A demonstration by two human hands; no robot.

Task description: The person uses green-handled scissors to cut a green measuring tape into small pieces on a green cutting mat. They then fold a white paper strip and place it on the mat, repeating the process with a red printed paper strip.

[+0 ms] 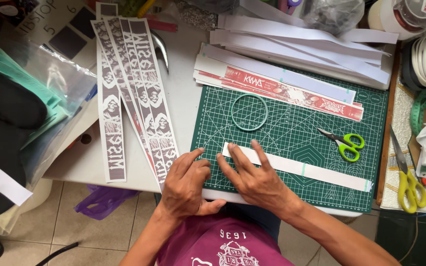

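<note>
I count one green cutting mat [292, 133] in the middle of the frame, and on it one white paper strip [301, 170] under my fingers, one teal ring [249, 112] above it, and one small pair of green-handled scissors [343, 143] toward the right. A second, larger pair of yellow-handled scissors [408, 177] lies off the mat at the right edge. Left of centre I make out about four long printed strips [134, 93] fanned together. At upper right sits one stack of white strips [301, 42], too many to count. Two hands of mine: left hand [186, 187], right hand [255, 177].
</note>
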